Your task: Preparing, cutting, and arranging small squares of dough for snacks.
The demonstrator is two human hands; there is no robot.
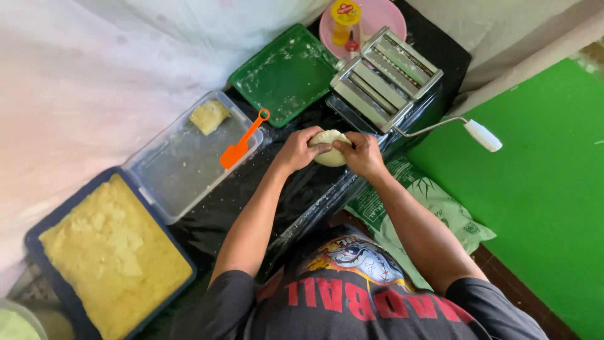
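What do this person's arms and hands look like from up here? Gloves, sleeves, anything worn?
Both arms are bare from the upper arm down. The left hand and the right hand wear no gloves, and no watch, ring or bracelet shows. Short dark grey sleeves end above the elbows; they belong to a T-shirt with red lettering and a colourful cartoon graphic.

Tight room around the hands

The pasta roller [384, 79] stands just beyond both hands, its crank handle [481, 134] jutting right. The green tray [286, 72] and clear tub [189, 157] with the orange scraper [242, 141] crowd the left; bare black sheet [251, 195] lies nearer.
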